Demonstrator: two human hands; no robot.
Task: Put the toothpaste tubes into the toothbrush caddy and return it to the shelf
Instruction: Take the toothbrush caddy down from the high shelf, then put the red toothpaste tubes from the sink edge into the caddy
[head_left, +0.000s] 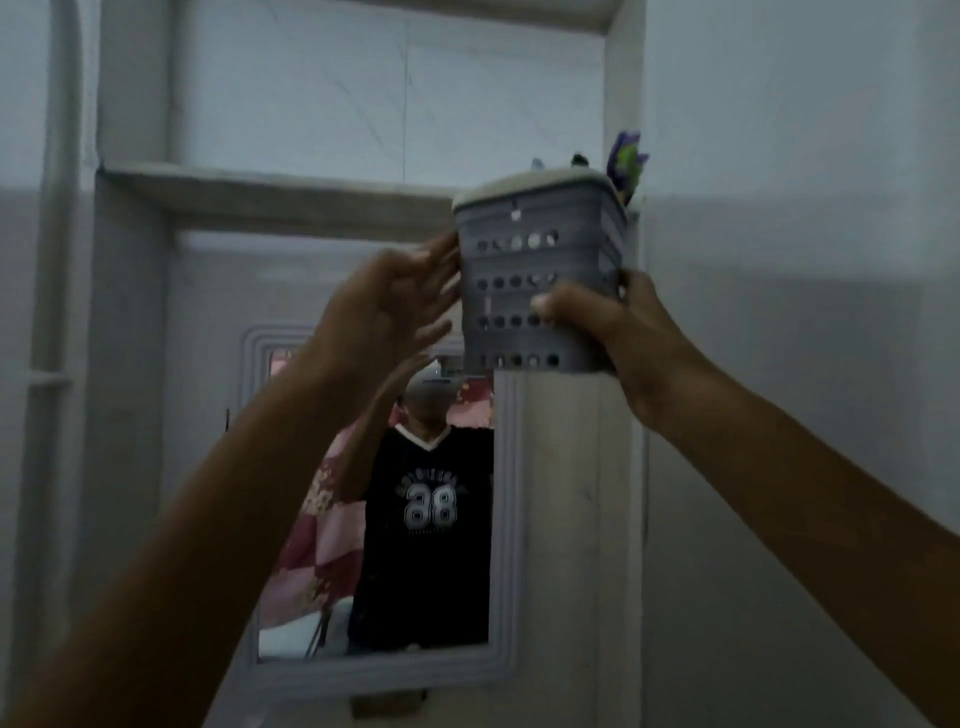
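Observation:
A grey perforated toothbrush caddy (537, 260) is held up high, its rim level with the shelf (270, 189) of a white wall niche. My right hand (597, 325) grips its lower right side. My left hand (402, 296) rests flat against its left side, fingers spread. A purple and green item (626, 158) sticks out above the caddy's right rim; small dark tips show at the top. The caddy's inside is hidden, so I cannot see toothpaste tubes.
A white-framed mirror (506, 519) hangs below the shelf and reflects a person in a black shirt. A white pipe (57, 208) runs down the left wall. Pale wall fills the right side.

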